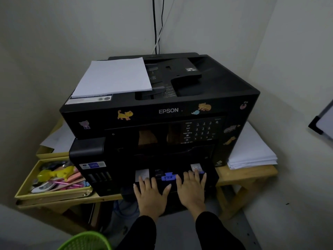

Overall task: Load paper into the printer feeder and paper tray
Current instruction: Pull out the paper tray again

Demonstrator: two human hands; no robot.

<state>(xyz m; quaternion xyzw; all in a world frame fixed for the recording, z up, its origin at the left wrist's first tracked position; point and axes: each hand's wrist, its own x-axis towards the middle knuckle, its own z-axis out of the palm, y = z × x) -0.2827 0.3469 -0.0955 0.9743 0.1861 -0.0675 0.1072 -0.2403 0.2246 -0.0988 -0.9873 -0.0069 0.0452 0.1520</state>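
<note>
A grey-walled corner holds a low wooden table [248, 175] carrying a large black Epson multifunction printer [162, 112]. Both hands lie flat, fingers spread, on the black pull-out paper tray [210, 177] at its base: the left hand [150, 193] left of a blue slider guide [169, 176], the right hand [191, 188] just right. The white paper stack [112, 77] rests on the printer's top, up and left, nearer the left hand.

The green basket [84, 240] at 7 o'clock is being cut off by the bottom edge; keypad labels [200, 131] are blurring, unreadable.
</note>
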